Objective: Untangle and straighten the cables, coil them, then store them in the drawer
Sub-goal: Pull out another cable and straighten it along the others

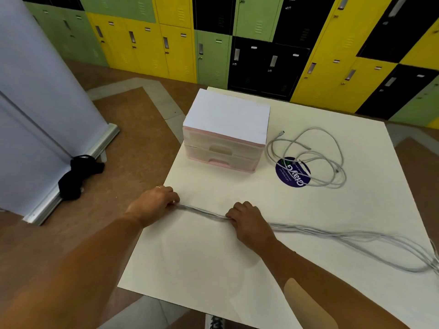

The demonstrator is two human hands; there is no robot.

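The left hand (pixel 154 203) is curled at the table's left edge, and one end of the cable bundle (pixel 202 211) is pinched under its fingertips. The right hand (pixel 249 222) is placed at 3 o'clock from the left one, slightly nearer the person, and is clenched round the same bundle, knuckles up. Between the two hands the bundle is drawn into a nearly straight run, flat on the table (pixel 202 269). Its long axis is laid from 9 o'clock to 3 o'clock, dipping a little toward 4 o'clock. Past the right hand the strands are spread apart and carried on toward 4 o'clock. They are looped back at the table's right edge, where part of them is cut off by the frame.

At 12 o'clock from the hands a drawer unit (pixel 225 143) is stood on the table, both drawer fronts turned toward the person and pushed in. A loose cable (pixel 308 153) is heaped in untidy loops at 1 o'clock from the right hand, just beside the unit's right side and well apart from both hands. Part of it is draped over a round dark-blue sticker (pixel 286 175). Coloured lockers (pixel 261 43) are seen beyond the table.
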